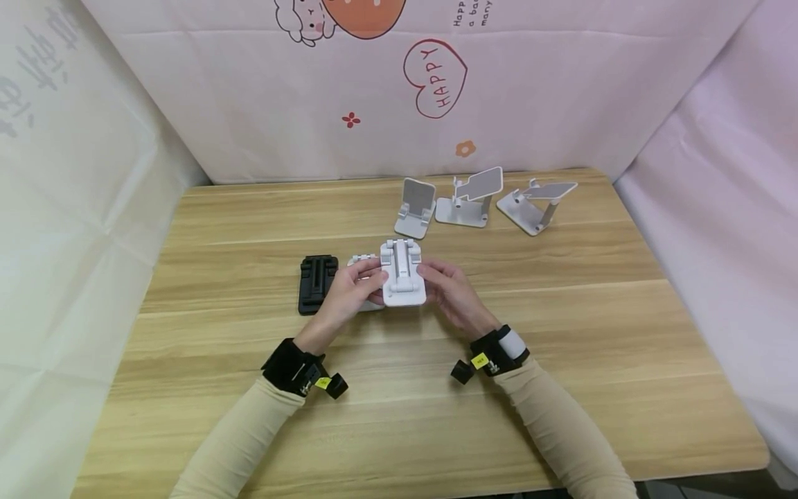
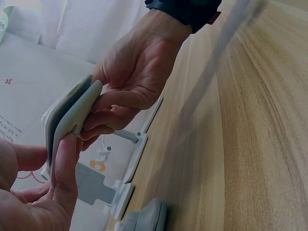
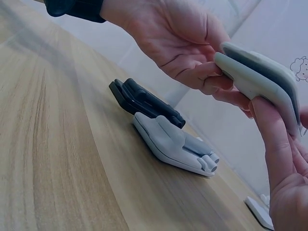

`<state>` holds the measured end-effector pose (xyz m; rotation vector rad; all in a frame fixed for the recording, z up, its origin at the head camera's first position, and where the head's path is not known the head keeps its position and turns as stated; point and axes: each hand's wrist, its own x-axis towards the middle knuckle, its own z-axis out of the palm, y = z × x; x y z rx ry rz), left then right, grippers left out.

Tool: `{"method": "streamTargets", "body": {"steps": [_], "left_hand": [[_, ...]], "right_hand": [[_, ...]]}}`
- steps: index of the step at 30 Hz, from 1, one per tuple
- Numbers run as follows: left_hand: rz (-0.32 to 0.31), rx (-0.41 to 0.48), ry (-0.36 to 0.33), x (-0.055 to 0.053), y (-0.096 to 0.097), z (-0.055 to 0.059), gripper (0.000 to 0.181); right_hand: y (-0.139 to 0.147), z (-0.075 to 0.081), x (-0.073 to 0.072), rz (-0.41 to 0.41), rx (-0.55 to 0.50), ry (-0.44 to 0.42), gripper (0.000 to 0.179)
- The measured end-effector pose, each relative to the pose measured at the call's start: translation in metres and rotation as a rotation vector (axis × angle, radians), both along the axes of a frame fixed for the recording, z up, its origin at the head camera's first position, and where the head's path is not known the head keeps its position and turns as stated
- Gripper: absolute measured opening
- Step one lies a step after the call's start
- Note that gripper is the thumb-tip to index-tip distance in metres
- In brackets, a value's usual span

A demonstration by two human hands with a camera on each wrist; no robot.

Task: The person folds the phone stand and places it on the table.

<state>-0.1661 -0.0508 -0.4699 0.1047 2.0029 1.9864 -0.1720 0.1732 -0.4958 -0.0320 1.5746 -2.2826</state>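
A folded white phone stand (image 1: 404,287) is held up between both hands, its hinged arm side facing the head camera. My left hand (image 1: 346,298) pinches its left edge, thumb on the near face and fingers behind. On the opposite edge my right hand (image 1: 458,298) grips it the same way. Both wrist views show a narrow gap between the stand's two folded plates (image 3: 260,79). Below the hands, a second folded white stand (image 3: 166,144) lies on the table, partly hidden by my left hand in the head view. Beside it lies a folded black stand (image 1: 310,287).
Towards the back of the wooden table (image 1: 262,222) stand three unfolded phone stands: one upright (image 1: 416,201), one tilted (image 1: 480,186) in the middle, and another (image 1: 551,192) at the right. A printed white cloth (image 1: 280,104) hangs behind the table's far edge.
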Motion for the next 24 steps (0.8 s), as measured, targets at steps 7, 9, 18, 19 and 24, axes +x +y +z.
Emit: {"method": "streamTargets", "body": {"steps": [7,9,18,19,24], "left_hand": [[0.013,-0.014,0.003,-0.0003,0.0017,-0.0008,0.043],[0.014,-0.014,0.000,-0.0005,0.0019,-0.0013,0.043],[0.007,-0.060,-0.003,0.0010,0.0007,-0.0001,0.044],[0.004,-0.069,-0.003,0.0014,0.0002,0.0002,0.045],[0.006,-0.063,0.006,0.0026,-0.0048,-0.0002,0.044]], "right_hand": [[0.0008,-0.0017,-0.0003,-0.004,0.036,-0.007,0.019],[0.0010,-0.0020,-0.0003,-0.003,0.042,-0.005,0.021],[0.0002,-0.0010,0.0009,-0.002,0.028,-0.002,0.016],[0.0003,-0.0011,0.0011,-0.001,0.028,0.000,0.016],[0.0012,-0.0026,0.0010,-0.022,0.053,0.004,0.015]]}}
